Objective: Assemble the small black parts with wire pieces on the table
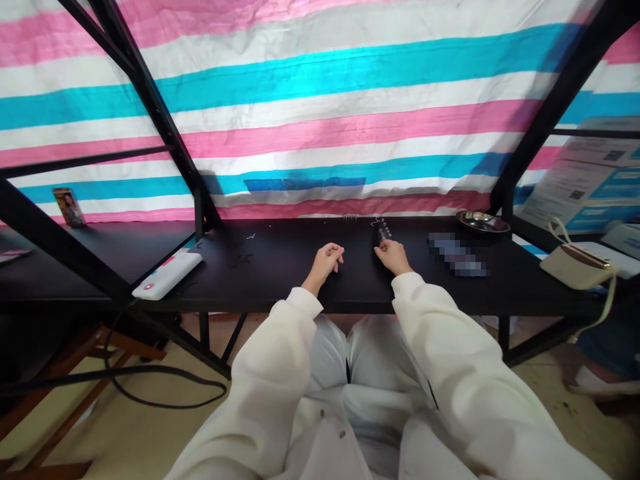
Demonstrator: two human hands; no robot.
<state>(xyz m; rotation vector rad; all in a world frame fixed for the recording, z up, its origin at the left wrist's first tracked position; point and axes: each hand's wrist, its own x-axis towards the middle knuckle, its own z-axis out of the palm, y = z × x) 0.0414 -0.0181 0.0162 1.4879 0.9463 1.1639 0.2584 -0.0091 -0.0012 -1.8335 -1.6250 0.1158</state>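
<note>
**Two hands on one black table, one small dark piece at the right fingertips**

One person sits at a long black table [280,267], both arms in white sleeves. The left hand [327,257] rests on the tabletop, its fingers curled in toward the palm in a loose fist. The right hand [393,255] lies just beside it, the two a little apart, with its fingers bunched together at the near end of one small dark narrow object [383,233]. That object lies on the table towards the back edge and points away from the person. The fingertips touch it, but whether they pinch it is too small to tell

Counted on the tables: one flat white rectangular device with a red mark [168,273] near the left front edge, well apart from the hands. One round shallow metal dish [483,221] sits at the back right, one beige soft pouch with a cord [575,265] at the far right and one small printed card [69,207] stands at the far left. Behind hangs one pink, white and blue striped tarpaulin [320,100]. One black cable [165,390] loops over the floor
</note>
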